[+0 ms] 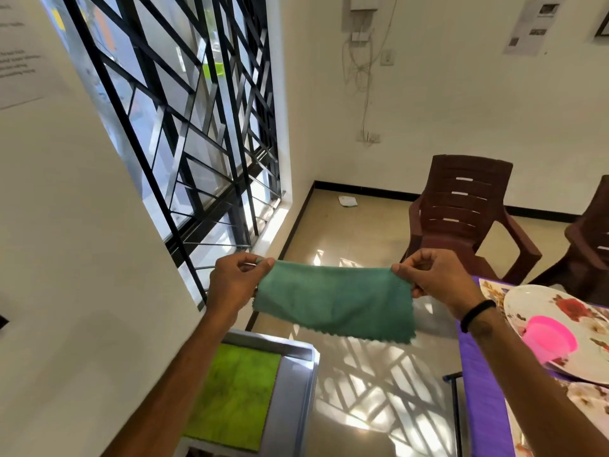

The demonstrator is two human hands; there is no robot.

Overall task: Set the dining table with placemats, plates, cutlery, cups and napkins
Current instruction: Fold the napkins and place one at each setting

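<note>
- The green napkin (333,300) hangs in the air in front of you, stretched flat between your two hands above the tiled floor (362,239), to the left of the table.
- Its top edge runs nearly level from hand to hand with a slight sag in the middle; the lower, zigzag-cut edge hangs free.
- Your left hand (235,285) pinches the napkin's upper left corner between thumb and curled fingers.
- Your right hand (435,280) pinches the upper right corner in the same way; a black band (478,315) sits on that wrist.
- At the right edge, the table carries a purple cloth (484,384) with a floral placemat (494,288) on top.
- A white plate with a flower print (540,301) rests on the placemat, and a pink cup (550,338) lies on the plate, tipped on its side.
- Below your left forearm a metal tray (293,387) holds a bright lime-green cloth (234,397), lying flat.
- Behind the napkin stands a brown plastic chair (461,209); part of a second one shows at the far right.
- To your left a window with black grille bars (197,127) lets in sun, and the grille's shadow falls on the floor beneath the napkin.
</note>
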